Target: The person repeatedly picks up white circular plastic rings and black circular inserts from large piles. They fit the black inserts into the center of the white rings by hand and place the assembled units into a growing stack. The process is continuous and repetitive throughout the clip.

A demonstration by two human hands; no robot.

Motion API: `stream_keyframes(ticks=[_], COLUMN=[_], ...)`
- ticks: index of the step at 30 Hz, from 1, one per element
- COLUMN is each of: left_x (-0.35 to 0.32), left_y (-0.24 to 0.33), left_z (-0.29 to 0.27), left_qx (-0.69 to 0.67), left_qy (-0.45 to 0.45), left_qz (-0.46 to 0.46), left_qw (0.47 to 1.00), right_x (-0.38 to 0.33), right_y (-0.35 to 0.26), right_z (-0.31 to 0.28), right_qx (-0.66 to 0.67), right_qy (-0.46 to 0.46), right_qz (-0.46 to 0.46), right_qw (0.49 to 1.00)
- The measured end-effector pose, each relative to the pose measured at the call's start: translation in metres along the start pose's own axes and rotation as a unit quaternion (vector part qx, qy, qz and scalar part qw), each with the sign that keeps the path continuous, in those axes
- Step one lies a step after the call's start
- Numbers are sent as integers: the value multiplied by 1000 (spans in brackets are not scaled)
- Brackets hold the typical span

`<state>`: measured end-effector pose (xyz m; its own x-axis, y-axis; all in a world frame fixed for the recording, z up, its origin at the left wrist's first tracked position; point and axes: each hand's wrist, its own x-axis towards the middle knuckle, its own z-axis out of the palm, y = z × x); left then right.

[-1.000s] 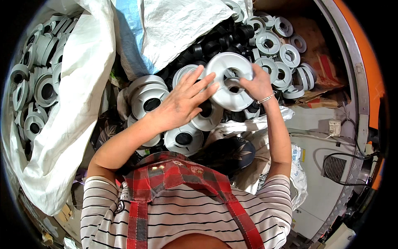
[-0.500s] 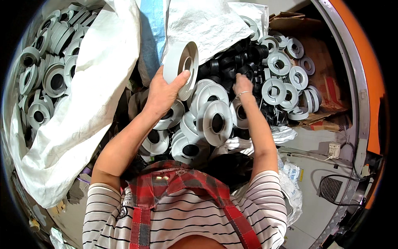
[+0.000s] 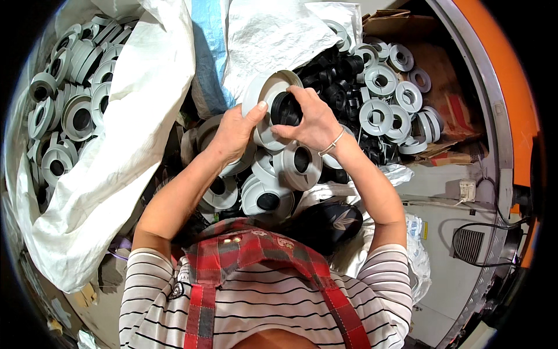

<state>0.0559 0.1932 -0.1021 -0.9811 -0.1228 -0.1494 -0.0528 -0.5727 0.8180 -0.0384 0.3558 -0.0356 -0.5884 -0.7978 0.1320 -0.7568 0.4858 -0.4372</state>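
Since half a second ago, the right hand (image 3: 311, 119) has come up to meet the grey disc (image 3: 268, 102), now pressing a black ring (image 3: 286, 109) into its middle at centre frame. The left hand (image 3: 232, 134) is gripping the disc's rim. Behind, black rings (image 3: 334, 75) are lying piled; grey discs (image 3: 64, 99) are filling the white sack (image 3: 116, 163) at upper left.

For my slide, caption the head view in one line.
Left hand steadies a grey reel while right hand presses in a black core.

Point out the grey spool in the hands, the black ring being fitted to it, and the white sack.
grey spool (image 3: 260, 93): head view, on its upper flange.
black ring (image 3: 286, 109): head view, on its ribbed side.
white sack (image 3: 125, 145): head view, on its folded rim.
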Motion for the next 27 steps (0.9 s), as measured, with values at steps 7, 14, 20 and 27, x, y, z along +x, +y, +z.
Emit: stream_keyframes(ticks=[7,14,20,27], left_x=[-10,-13,-11,-10], left_y=[20,18,-5,-10], left_z=[4,-2,-1,-1], left_qx=[-94,-97,3,59], left_qy=[21,-57,-58,-43], left_qz=[-120,-116,26,6], left_qw=[988,987,998,997], right_x=[-1,-6,-3,-11], right_y=[-16,-4,13,11], right_z=[-22,-14,-4,-1], right_qx=[-123,-57,458,459], right_qy=[-106,-83,-166,-226], right_qz=[-208,-149,410,392], right_qw=[964,984,771,765])
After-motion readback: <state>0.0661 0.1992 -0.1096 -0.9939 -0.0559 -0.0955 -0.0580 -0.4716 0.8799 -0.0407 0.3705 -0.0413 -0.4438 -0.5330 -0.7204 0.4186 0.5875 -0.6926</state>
